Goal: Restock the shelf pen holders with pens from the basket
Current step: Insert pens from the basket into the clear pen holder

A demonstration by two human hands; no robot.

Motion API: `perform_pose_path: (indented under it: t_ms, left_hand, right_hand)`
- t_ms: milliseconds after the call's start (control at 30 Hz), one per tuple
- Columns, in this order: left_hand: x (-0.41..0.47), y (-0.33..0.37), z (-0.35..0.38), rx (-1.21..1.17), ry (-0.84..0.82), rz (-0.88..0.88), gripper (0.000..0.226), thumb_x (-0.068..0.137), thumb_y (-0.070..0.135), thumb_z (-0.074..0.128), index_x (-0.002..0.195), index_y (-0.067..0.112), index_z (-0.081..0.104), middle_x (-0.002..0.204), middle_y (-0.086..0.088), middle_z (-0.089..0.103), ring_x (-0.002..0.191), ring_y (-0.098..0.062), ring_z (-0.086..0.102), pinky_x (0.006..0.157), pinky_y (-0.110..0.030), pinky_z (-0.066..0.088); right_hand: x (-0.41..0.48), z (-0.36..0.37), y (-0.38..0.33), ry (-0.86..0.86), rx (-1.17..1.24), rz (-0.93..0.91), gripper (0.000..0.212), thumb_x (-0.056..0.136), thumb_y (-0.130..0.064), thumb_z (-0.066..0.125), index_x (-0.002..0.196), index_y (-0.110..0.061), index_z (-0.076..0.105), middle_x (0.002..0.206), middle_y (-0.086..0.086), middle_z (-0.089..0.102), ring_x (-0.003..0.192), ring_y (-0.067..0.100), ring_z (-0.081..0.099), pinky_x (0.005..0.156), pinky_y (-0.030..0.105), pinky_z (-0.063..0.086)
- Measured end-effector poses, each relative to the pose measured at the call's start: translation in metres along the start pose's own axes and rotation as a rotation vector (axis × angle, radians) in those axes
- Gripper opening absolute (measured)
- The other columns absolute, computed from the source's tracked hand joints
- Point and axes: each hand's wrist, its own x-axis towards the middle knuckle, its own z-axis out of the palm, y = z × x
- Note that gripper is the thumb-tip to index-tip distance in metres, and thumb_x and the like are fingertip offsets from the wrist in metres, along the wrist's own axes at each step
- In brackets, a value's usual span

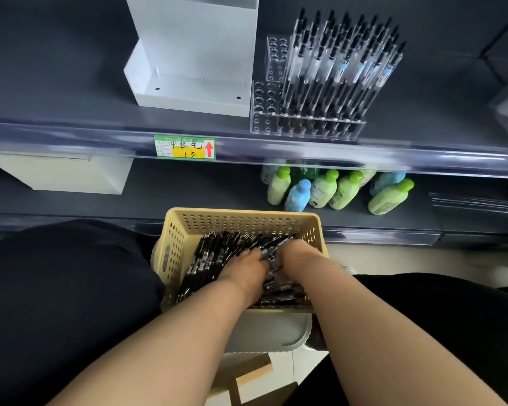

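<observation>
A beige perforated basket [176,247] sits between my knees, filled with many black pens [214,259]. Both hands are down inside it on the pile. My left hand [244,271] has its fingers curled into the pens, and my right hand [296,256] closes over a bunch of pens beside it. On the upper shelf stands a clear acrylic pen holder [264,118]; its right part is packed with upright pens [340,63], and its left columns of holes are vacant.
A white display box [194,60] stands left of the holder. The shelf rail carries a green and yellow price label [185,148]. Green and blue bottles [335,189] and a cream box [65,174] sit on the lower shelf. Wooden pieces [247,376] lie on the floor.
</observation>
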Motion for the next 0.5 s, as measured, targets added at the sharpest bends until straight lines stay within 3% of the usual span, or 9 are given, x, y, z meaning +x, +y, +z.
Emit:
perform_pose_path:
  t_ms: [100,200,367,500]
  left_hand:
    - [0.003,-0.004,-0.002,-0.115,0.023,-0.072,0.032,0.093,0.018,0.051,0.125,0.015,0.051,0.127,-0.008,0.050,0.117,-0.029,0.049,0.097,-0.034,0.043]
    - [0.002,-0.008,-0.005,-0.293,0.109,-0.206,0.023,0.095,0.021,0.050,0.117,0.012,0.052,0.116,-0.011,0.059,0.105,-0.029,0.057,0.085,-0.033,0.047]
    - [-0.001,-0.018,-0.008,-0.410,0.221,-0.302,0.014,0.096,0.026,0.051,0.090,0.014,0.048,0.091,-0.005,0.057,0.081,-0.021,0.051,0.068,-0.027,0.037]
    - [-0.003,-0.022,-0.006,-0.494,0.259,-0.289,0.025,0.095,0.033,0.049,0.091,0.010,0.057,0.090,-0.006,0.062,0.084,-0.025,0.057,0.070,-0.031,0.044]
  right_hand:
    - [-0.005,-0.012,0.008,0.113,0.179,-0.006,0.033,0.084,-0.016,0.061,0.116,-0.009,0.062,0.118,0.012,0.062,0.111,0.028,0.058,0.092,0.035,0.049]
    - [-0.004,-0.017,0.010,0.196,0.240,0.019,0.033,0.088,-0.008,0.052,0.121,-0.005,0.058,0.122,0.016,0.058,0.113,0.031,0.056,0.092,0.035,0.046]
    - [-0.006,-0.004,0.001,0.135,0.111,0.023,0.053,0.089,0.000,0.048,0.139,-0.009,0.034,0.140,0.017,0.035,0.126,0.034,0.043,0.102,0.041,0.040]
    - [-0.007,-0.005,0.002,0.184,0.010,-0.017,0.057,0.087,0.006,0.045,0.139,-0.014,0.033,0.144,0.018,0.022,0.123,0.037,0.045,0.100,0.041,0.040]
